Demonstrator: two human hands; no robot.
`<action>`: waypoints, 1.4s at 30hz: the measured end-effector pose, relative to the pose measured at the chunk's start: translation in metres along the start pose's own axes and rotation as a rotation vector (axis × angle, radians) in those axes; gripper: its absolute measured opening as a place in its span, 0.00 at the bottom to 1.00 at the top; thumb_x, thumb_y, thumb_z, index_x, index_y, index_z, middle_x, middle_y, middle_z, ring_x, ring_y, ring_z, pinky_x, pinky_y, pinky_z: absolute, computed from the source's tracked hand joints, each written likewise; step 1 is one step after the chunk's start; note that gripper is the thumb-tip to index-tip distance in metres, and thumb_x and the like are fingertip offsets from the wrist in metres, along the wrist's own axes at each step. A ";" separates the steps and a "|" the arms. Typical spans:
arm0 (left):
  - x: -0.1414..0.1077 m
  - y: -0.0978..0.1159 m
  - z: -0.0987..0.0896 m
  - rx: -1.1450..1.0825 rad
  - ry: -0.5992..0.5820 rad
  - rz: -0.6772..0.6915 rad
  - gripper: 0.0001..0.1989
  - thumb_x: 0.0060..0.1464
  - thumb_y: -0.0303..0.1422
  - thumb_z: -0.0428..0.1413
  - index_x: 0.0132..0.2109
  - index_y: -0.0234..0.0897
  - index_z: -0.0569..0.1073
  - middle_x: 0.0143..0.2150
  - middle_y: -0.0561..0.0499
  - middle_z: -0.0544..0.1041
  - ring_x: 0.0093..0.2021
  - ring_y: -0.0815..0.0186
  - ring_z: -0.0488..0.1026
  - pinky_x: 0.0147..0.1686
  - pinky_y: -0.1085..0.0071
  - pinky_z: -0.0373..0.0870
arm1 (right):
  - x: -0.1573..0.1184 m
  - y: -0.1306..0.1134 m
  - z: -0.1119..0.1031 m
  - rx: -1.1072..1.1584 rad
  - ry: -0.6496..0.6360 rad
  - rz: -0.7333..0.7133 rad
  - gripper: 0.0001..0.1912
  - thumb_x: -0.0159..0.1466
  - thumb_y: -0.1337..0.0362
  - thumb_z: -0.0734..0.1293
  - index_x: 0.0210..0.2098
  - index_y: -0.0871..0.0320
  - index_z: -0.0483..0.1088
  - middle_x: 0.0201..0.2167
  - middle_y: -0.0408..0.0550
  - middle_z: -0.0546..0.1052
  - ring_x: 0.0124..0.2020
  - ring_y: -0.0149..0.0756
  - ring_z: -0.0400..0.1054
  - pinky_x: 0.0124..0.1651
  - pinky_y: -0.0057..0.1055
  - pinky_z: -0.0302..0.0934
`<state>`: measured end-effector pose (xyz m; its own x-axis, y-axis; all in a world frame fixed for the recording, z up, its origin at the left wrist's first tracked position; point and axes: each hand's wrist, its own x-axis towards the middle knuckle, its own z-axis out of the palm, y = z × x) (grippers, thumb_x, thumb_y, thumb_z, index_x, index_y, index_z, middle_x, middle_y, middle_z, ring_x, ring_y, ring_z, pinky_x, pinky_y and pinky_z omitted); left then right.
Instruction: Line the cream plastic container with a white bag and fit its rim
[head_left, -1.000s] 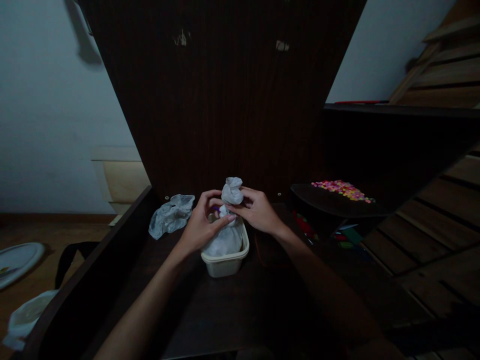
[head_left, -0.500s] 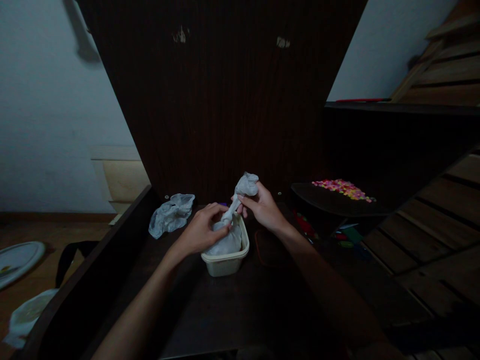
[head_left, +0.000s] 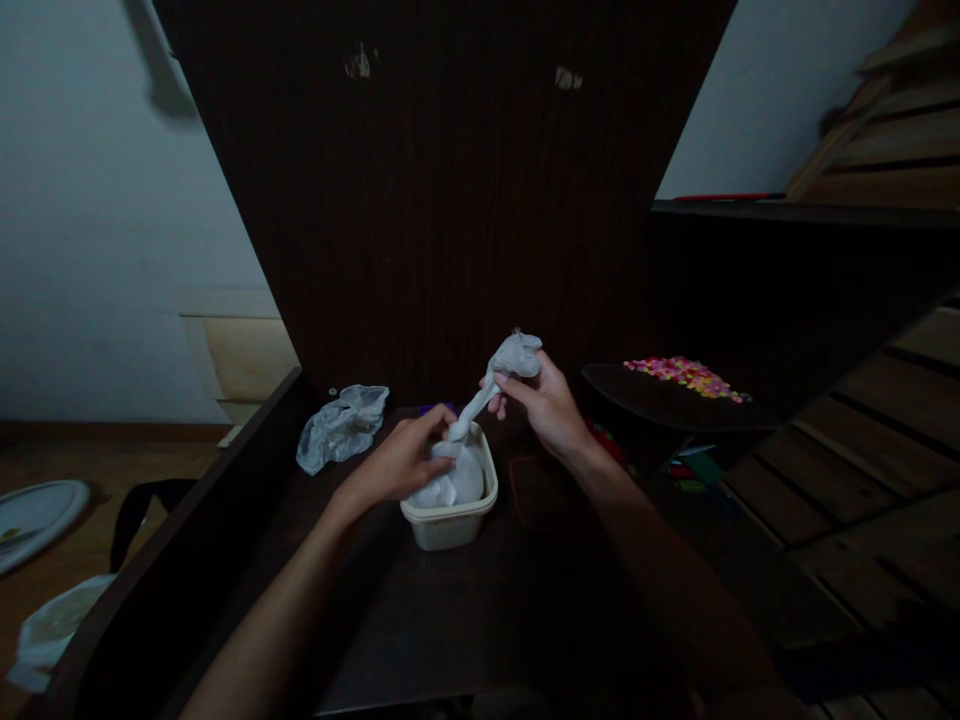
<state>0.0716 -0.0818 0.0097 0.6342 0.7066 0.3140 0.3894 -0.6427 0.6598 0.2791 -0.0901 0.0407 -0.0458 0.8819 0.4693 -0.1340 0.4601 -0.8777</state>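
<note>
A white plastic bag point(head_left: 459, 475) with a rounded, full lower part sits in a cream rectangular container point(head_left: 450, 528) on the dark desk. Its neck is twisted into a rope that slants up to the right. My right hand point(head_left: 546, 405) pinches the upper end of this neck, below the loose crumpled top. My left hand point(head_left: 409, 455) is closed around the base of the twist, thumb and fingers at the left side of the bag, over the container's rim. The contents of the bag cannot be made out.
A crumpled clear bag point(head_left: 343, 428) lies left of the container. An orange-brown rectangular outline point(head_left: 525, 495) shows to its right. Colourful small pieces point(head_left: 686, 376) cover part of a low shelf point(head_left: 637, 395) at the right. A raised edge point(head_left: 187, 510) borders the desk's left side.
My right hand has moved up and to the right, and the twisted neck is stretched longer. My left hand stays near the neck's base, slightly shifted left.
</note>
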 end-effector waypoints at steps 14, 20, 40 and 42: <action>0.002 0.007 0.002 -0.031 -0.015 -0.002 0.23 0.58 0.39 0.59 0.59 0.37 0.69 0.51 0.45 0.77 0.46 0.58 0.74 0.47 0.64 0.70 | -0.003 -0.005 -0.002 0.022 0.012 0.023 0.15 0.58 0.57 0.74 0.39 0.54 0.65 0.30 0.41 0.77 0.24 0.31 0.72 0.25 0.29 0.69; 0.006 0.003 0.007 0.230 -0.102 -0.004 0.08 0.62 0.35 0.57 0.40 0.36 0.78 0.36 0.47 0.78 0.40 0.58 0.75 0.41 0.67 0.67 | 0.001 -0.007 -0.007 0.014 0.069 -0.046 0.16 0.58 0.58 0.74 0.38 0.54 0.65 0.29 0.41 0.77 0.25 0.32 0.72 0.24 0.29 0.67; -0.004 -0.001 -0.002 0.160 0.079 0.064 0.08 0.62 0.37 0.57 0.42 0.39 0.78 0.43 0.47 0.80 0.46 0.57 0.75 0.49 0.60 0.69 | -0.002 0.021 -0.050 -0.882 0.203 -0.087 0.31 0.57 0.62 0.70 0.59 0.56 0.61 0.54 0.58 0.68 0.53 0.49 0.68 0.54 0.50 0.66; -0.009 -0.004 -0.005 0.132 0.175 0.058 0.09 0.64 0.36 0.54 0.43 0.38 0.77 0.44 0.47 0.80 0.46 0.58 0.75 0.50 0.59 0.70 | -0.006 0.014 -0.044 -1.048 0.227 -0.200 0.28 0.58 0.65 0.69 0.58 0.58 0.66 0.58 0.61 0.64 0.60 0.54 0.61 0.61 0.54 0.59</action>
<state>0.0614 -0.0839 0.0079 0.5369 0.7007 0.4699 0.4468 -0.7086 0.5461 0.3211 -0.0840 0.0213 0.0808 0.7301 0.6786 0.7965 0.3620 -0.4843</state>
